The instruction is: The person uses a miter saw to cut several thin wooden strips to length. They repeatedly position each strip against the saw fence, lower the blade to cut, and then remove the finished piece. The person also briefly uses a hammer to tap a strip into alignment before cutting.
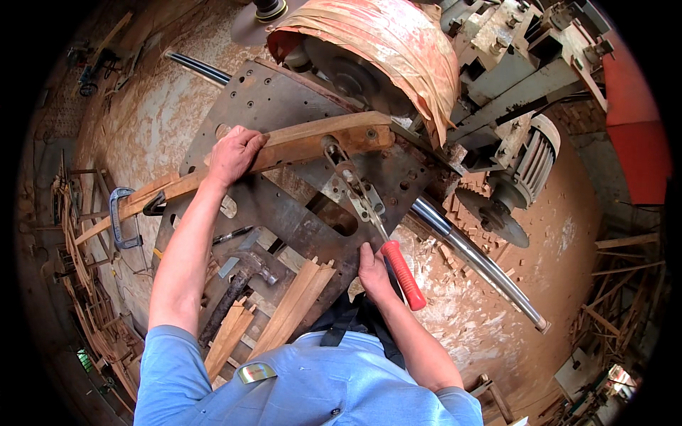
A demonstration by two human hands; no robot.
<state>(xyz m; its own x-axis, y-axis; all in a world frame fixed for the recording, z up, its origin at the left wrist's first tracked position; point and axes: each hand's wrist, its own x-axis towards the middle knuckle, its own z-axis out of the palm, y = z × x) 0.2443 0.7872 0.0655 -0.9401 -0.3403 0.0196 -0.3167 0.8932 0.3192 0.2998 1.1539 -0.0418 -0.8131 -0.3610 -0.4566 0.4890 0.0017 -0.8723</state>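
A long, slightly curved wooden piece (309, 142) lies across a dark steel sliding plate (249, 103). My left hand (236, 154) grips this wood near its middle, knuckles up and fingers curled over it. A toggle clamp (348, 177) with a red handle (403, 275) bears on the wood close to its right end. My right hand (373, 270) holds the near edge of the plate, thumb on top, just left of the red handle; its other fingers are mostly hidden. Beyond the wood's right end, a circular saw blade (355, 78) sits under a taped hood (398, 50).
Below the plate lie a hammer (249, 273) and cut wooden pieces (295, 305). A blue C-clamp (121, 219) hangs at the left. Steel guide rails (483, 263) run beneath the plate. Another bare saw blade (492, 216) is beside a motor (533, 160) on the right.
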